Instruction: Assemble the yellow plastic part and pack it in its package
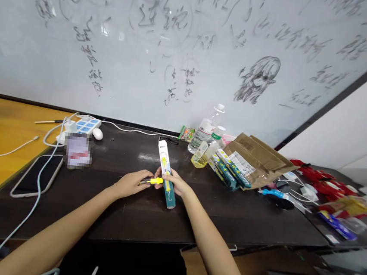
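My left hand [132,183] is closed on a small, slim tool [156,181] with a bright yellow part pointing right and a darker part between my fingers. Its exact kind is too small to make out. My right hand [176,182] grips a long, narrow cardboard box [169,197], white at the far end and teal at the near end. A yellow tool with a hook-like line is printed on it. The box stands tilted over the dark table, and the yellow tip is beside its left side; I cannot tell whether they touch.
Several similar boxes [229,168] lean by a brown paper package [258,155] at right, beside two plastic bottles [205,151]. A phone [38,176], a white cable [40,180] and a power strip [88,125] lie left. Red items [324,185] crowd the far right. A whiteboard [128,71] rises behind.
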Demonstrator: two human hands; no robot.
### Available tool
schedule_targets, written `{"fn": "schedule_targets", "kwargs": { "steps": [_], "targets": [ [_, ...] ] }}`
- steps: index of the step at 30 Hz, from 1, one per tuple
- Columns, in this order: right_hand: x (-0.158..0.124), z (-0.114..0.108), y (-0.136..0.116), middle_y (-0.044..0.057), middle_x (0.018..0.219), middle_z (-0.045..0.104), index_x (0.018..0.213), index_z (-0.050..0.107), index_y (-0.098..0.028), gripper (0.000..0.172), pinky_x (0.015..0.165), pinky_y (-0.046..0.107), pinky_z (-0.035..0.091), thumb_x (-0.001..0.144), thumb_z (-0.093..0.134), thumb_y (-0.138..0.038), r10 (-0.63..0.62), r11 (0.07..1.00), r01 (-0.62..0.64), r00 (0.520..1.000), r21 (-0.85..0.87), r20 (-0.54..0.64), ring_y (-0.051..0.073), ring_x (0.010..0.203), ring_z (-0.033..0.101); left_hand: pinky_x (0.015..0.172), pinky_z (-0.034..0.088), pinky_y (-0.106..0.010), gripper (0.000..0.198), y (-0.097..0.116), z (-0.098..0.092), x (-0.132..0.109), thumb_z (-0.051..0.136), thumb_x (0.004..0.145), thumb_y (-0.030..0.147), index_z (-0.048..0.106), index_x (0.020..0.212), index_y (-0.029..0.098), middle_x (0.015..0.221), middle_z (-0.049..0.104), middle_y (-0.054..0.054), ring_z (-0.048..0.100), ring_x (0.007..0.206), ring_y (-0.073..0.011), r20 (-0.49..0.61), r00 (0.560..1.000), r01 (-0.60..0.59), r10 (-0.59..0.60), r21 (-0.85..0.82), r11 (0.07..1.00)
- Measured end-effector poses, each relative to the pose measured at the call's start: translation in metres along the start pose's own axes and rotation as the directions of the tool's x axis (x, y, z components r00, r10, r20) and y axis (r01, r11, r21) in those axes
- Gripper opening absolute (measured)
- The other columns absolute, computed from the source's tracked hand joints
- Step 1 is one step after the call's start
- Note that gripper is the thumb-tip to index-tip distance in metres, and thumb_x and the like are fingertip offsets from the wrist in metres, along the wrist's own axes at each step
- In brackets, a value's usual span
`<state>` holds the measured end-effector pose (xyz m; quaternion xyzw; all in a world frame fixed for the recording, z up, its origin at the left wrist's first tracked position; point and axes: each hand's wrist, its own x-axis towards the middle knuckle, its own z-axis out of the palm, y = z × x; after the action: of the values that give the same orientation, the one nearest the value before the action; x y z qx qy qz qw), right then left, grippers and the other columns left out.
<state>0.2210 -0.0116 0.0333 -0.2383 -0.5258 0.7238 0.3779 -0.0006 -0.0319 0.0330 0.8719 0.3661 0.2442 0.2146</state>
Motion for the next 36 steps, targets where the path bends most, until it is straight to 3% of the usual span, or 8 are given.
{"fn": "schedule_targets", "kwargs": {
  "steps": [11, 19, 22, 25, 26, 28, 31, 36],
  "targets": [
    [0.003, -0.002, 0.007, 0.004, 0.085, 0.066, 0.101, 0.054, -0.015, 0.037, 0.059, 0.028, 0.057, 0.071, 0.07, -0.03, 0.115, 0.989, -0.115, 0.993, -0.094, -0.003, 0.015, 0.067, 0.065, 0.067, 0.039, -0.024, 0.017, -0.001, 0.003, -0.002, 0.052, 0.082, 0.035, 0.054, 0.095, 0.023, 0.093, 0.064, -0.001, 0.06, 0.081, -0.0174, 0.046, 0.999, 0.004, -0.009, 0.11, 0.994],
    [0.008, -0.011, 0.009, 0.001, 0.076, 0.063, 0.105, 0.051, -0.017, 0.04, 0.05, 0.025, 0.051, 0.072, 0.066, -0.033, 0.0, 0.96, -0.054, 0.982, -0.274, -0.191, 0.014, 0.061, 0.059, 0.072, 0.044, -0.027, 0.037, 0.004, 0.0, -0.004, 0.047, 0.086, 0.035, 0.046, 0.122, 0.027, 0.101, 0.064, -0.002, 0.063, 0.082, -0.0183, 0.024, 0.999, 0.017, -0.021, 0.152, 0.988],
    [0.009, -0.017, 0.002, 0.0, 0.079, 0.063, 0.107, 0.047, -0.02, 0.039, 0.062, 0.026, 0.05, 0.074, 0.063, -0.034, -0.325, 0.849, 0.048, 0.832, -0.526, -0.45, 0.015, 0.067, 0.059, 0.081, 0.045, -0.029, 0.037, 0.004, 0.0, -0.004, 0.043, 0.088, 0.036, 0.044, 0.124, 0.027, 0.118, 0.06, -0.004, 0.062, 0.095, -0.0191, -0.034, 0.999, 0.02, -0.016, 0.127, 0.992],
    [0.004, -0.019, -0.008, 0.005, 0.097, 0.063, 0.111, 0.047, -0.021, 0.042, 0.076, 0.032, 0.048, 0.075, 0.061, -0.038, -0.589, 0.599, -0.044, 0.652, -0.8, -0.477, 0.02, 0.085, 0.06, 0.085, 0.046, -0.03, 0.039, 0.003, 0.0, -0.004, 0.042, 0.089, 0.037, 0.041, 0.127, 0.024, 0.122, 0.058, -0.006, 0.061, 0.102, -0.0194, -0.145, 0.989, 0.043, -0.029, 0.097, 0.994],
    [0.002, -0.017, -0.011, 0.006, 0.101, 0.063, 0.113, 0.048, -0.021, 0.042, 0.078, 0.033, 0.046, 0.077, 0.06, -0.039, -0.62, 0.501, -0.081, 0.661, -0.862, -0.422, 0.021, 0.088, 0.06, 0.085, 0.046, -0.03, 0.039, 0.003, 0.0, -0.004, 0.042, 0.089, 0.036, 0.04, 0.126, 0.023, 0.121, 0.058, -0.006, 0.06, 0.102, -0.0194, -0.182, 0.983, 0.046, -0.027, 0.1, 0.994],
    [-0.002, -0.012, -0.014, 0.007, 0.106, 0.062, 0.114, 0.052, -0.022, 0.04, 0.08, 0.033, 0.045, 0.079, 0.058, -0.04, -0.583, 0.308, -0.086, 0.77, -0.948, -0.259, 0.022, 0.092, 0.06, 0.087, 0.046, -0.031, 0.04, 0.004, -0.001, -0.004, 0.042, 0.089, 0.035, 0.04, 0.127, 0.022, 0.123, 0.056, -0.007, 0.058, 0.106, -0.0195, -0.246, 0.969, 0.025, 0.006, 0.122, 0.992],
    [-0.005, -0.003, -0.012, 0.005, 0.105, 0.062, 0.112, 0.057, -0.024, 0.036, 0.081, 0.03, 0.044, 0.079, 0.059, -0.039, -0.377, 0.092, 0.005, 0.926, -0.996, -0.03, 0.021, 0.094, 0.06, 0.093, 0.045, -0.032, 0.043, 0.006, 0.0, -0.004, 0.042, 0.089, 0.034, 0.038, 0.13, 0.022, 0.134, 0.048, -0.008, 0.051, 0.118, -0.0201, -0.322, 0.946, 0.02, 0.037, 0.172, 0.985],
    [-0.003, 0.001, -0.008, 0.004, 0.101, 0.065, 0.107, 0.06, -0.023, 0.032, 0.075, 0.027, 0.044, 0.08, 0.057, -0.041, -0.26, -0.028, -0.031, 0.965, -0.999, -0.023, 0.02, 0.091, 0.061, 0.085, 0.05, -0.032, 0.042, -0.001, -0.001, -0.001, 0.04, 0.09, 0.036, 0.04, 0.13, 0.023, 0.132, 0.051, -0.007, 0.058, 0.11, -0.021, -0.407, 0.901, 0.241, -0.149, 0.186, 0.953]
  ]
}}
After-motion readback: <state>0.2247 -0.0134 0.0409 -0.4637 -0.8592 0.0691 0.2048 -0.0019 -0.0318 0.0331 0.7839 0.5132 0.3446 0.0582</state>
